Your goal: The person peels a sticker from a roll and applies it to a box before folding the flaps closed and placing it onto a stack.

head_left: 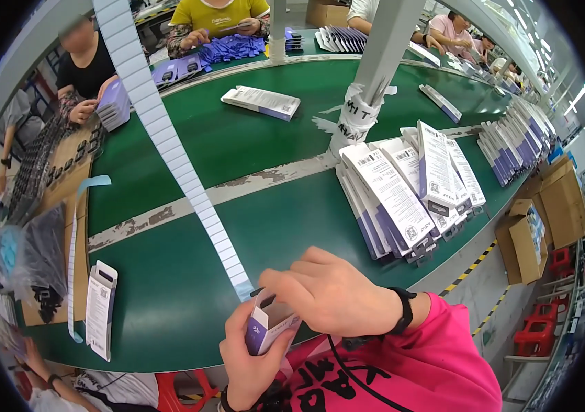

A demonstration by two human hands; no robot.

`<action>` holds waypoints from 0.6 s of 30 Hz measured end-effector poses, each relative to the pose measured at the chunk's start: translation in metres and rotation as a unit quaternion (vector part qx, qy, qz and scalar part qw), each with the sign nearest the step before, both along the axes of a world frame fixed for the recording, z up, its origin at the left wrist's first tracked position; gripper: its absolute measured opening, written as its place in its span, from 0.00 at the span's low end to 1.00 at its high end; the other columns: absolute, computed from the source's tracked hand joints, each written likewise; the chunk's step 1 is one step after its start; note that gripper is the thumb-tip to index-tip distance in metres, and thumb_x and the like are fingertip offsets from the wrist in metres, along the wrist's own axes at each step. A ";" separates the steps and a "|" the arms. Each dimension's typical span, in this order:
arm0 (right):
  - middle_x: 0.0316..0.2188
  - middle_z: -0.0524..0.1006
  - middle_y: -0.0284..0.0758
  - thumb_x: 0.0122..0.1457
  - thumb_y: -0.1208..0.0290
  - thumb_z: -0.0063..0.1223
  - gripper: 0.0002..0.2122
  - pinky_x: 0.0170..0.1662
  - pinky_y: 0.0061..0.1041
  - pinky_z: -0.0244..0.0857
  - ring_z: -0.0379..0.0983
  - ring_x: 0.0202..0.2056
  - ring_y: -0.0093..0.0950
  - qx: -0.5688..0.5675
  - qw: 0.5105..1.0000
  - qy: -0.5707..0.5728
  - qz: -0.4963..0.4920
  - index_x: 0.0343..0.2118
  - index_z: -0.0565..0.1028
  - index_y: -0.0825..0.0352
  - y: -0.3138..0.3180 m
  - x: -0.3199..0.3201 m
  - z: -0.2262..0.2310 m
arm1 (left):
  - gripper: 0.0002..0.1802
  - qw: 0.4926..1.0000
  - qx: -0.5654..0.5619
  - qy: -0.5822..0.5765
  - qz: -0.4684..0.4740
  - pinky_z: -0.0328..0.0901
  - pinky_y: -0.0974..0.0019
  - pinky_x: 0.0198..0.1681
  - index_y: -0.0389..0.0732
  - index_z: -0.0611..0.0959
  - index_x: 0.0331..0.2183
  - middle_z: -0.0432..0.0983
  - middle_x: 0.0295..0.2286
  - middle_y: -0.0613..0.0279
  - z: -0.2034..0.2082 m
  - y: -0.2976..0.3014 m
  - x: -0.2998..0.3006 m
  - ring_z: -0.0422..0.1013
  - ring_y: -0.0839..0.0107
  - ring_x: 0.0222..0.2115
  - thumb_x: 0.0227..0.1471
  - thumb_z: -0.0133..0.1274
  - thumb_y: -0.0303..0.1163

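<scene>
My left hand (251, 364) is wrapped round a small purple-and-white carton (272, 327), holding it tilted with its upper end unfolded. Bent over that end is my right hand (320, 288), fingers closed against the carton's flap. What those fingertips pinch, if anything, is hidden. A long strip of pale labels (169, 141) hangs down from above, and its lower end reaches the table just behind the carton. Right of my hands lies a pile of white-and-purple cartons (392, 196) with hanging tabs.
A carton (102, 309) lies at the left edge of the green table (162, 275). Two more, a near carton (261, 101) and a far carton (440, 103), lie beyond the divider. A taped metal post (357, 117) rises mid-table. Brown boxes (522, 240) stand right; several people work around.
</scene>
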State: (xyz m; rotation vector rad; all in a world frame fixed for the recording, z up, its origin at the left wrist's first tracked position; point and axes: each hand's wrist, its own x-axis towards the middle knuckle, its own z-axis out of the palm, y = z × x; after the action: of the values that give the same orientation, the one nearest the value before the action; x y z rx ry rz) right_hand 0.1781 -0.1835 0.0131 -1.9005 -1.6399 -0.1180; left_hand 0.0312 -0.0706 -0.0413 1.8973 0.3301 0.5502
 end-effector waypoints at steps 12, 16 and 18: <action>0.23 0.72 0.29 0.44 0.74 0.55 0.17 0.33 0.25 0.59 0.69 0.24 0.25 0.046 0.998 -0.036 0.033 0.40 0.71 0.67 0.009 0.010 -0.012 | 0.37 0.964 -0.266 -0.024 0.011 0.69 0.68 0.40 0.36 0.61 0.52 0.76 0.37 0.52 -0.008 0.001 0.005 0.75 0.66 0.36 0.42 0.62 0.21; 0.22 0.71 0.27 0.43 0.73 0.54 0.17 0.33 0.24 0.59 0.68 0.24 0.23 0.037 0.991 -0.128 0.020 0.41 0.72 0.64 0.010 0.003 -0.020 | 0.37 0.954 -0.290 -0.068 -0.007 0.67 0.73 0.34 0.36 0.59 0.52 0.74 0.36 0.57 -0.014 0.005 0.010 0.73 0.73 0.33 0.44 0.61 0.20; 0.21 0.69 0.26 0.44 0.73 0.54 0.16 0.32 0.23 0.59 0.67 0.24 0.21 -0.002 0.988 -0.151 0.028 0.40 0.72 0.63 0.013 0.000 -0.028 | 0.29 0.970 -0.243 0.021 -0.020 0.60 0.77 0.25 0.34 0.64 0.49 0.73 0.29 0.63 -0.018 0.014 0.012 0.67 0.81 0.26 0.46 0.59 0.22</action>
State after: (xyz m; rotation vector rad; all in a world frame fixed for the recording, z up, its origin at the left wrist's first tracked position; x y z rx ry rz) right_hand 0.1782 -0.1708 -0.0146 -1.9094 -1.8888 -0.3967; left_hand 0.0436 -0.0566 -0.0596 1.4395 0.4118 0.3599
